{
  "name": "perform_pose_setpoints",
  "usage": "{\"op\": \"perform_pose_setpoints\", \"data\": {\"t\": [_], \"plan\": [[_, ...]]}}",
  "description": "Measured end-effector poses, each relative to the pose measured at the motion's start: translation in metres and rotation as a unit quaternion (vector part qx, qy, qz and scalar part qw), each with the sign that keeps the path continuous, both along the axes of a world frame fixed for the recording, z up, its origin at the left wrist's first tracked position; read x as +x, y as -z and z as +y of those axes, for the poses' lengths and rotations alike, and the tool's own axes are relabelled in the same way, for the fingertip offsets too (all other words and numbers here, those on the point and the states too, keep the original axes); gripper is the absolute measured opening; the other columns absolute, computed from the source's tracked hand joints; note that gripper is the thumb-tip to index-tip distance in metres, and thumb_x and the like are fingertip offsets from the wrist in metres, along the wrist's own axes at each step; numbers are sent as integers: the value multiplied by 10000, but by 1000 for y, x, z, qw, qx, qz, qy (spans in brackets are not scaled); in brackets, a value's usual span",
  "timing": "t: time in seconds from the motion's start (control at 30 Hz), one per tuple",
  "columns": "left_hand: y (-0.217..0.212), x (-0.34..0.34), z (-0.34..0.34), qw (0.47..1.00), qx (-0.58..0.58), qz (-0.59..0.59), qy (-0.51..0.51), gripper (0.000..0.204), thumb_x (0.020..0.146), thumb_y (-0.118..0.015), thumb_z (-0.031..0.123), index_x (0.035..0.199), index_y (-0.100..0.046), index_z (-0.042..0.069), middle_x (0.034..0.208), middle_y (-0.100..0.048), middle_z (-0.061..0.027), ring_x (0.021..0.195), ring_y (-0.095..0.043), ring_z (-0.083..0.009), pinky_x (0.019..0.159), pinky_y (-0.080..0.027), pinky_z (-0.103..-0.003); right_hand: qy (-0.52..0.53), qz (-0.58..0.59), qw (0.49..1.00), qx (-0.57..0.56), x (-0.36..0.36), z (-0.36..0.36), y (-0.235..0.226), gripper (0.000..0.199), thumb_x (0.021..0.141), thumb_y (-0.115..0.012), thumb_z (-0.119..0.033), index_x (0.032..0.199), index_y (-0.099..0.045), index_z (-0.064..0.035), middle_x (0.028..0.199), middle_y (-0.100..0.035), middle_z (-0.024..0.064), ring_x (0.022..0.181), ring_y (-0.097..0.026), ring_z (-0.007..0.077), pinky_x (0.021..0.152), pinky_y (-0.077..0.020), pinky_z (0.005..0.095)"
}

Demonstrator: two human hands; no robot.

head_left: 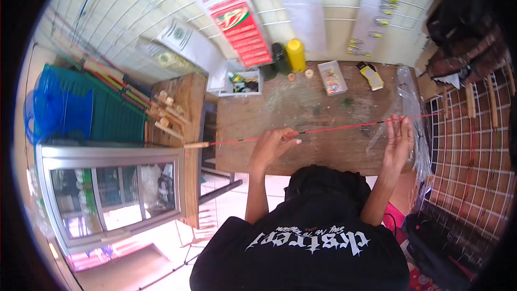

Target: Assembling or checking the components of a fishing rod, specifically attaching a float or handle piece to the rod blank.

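A thin red fishing rod (339, 126) with dark bands lies level across my front, above the wooden table (301, 110). Its pale wooden handle (196, 145) points left, past the table's edge, and the slender tip runs off to the right. My left hand (272, 148) pinches the rod between thumb and fingers, close to one dark band. Further toward the tip, my right hand (397, 143) is raised with its fingertips closed on the rod. Both hands are over the front half of the table.
At the table's back stand a white box (240, 85) of small items, a yellow bottle (295, 55), a tray of lures (332, 78) and a yellow-black packet (370, 75). Clear plastic (405, 94) drapes the right edge. Wire racks with rods flank both sides; a glass cabinet (113, 194) stands left.
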State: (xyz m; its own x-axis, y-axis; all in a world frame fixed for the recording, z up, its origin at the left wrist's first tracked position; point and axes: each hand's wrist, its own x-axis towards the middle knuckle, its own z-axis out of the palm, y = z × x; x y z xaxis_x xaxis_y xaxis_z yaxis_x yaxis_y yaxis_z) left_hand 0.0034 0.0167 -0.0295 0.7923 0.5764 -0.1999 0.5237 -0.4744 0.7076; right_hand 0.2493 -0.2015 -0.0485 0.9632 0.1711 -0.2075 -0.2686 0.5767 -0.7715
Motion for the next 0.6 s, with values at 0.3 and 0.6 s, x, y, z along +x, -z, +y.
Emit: {"op": "perform_pose_setpoints", "data": {"t": [0.3,0.6], "plan": [[-3,-36,25,997,27,31,-63,308,751,-713,318,811,-692,17,767,-635,-174,691,-612,-286,638,-459,-349,-35,64,996,50,9,-20,52,239,879,-606,-81,1058,-511,46,1027,-583,124,1050,-576,294,957,-498,428],[7,-40,30,996,42,-43,-64,293,748,-725,315,835,-713,35,700,-599,-139,635,-551,-249,617,-426,-342,-25,83,995,47,9,-18,56,335,889,-590,-81,1149,-453,79,1079,-559,142,1091,-553,296,990,-471,429]]}}
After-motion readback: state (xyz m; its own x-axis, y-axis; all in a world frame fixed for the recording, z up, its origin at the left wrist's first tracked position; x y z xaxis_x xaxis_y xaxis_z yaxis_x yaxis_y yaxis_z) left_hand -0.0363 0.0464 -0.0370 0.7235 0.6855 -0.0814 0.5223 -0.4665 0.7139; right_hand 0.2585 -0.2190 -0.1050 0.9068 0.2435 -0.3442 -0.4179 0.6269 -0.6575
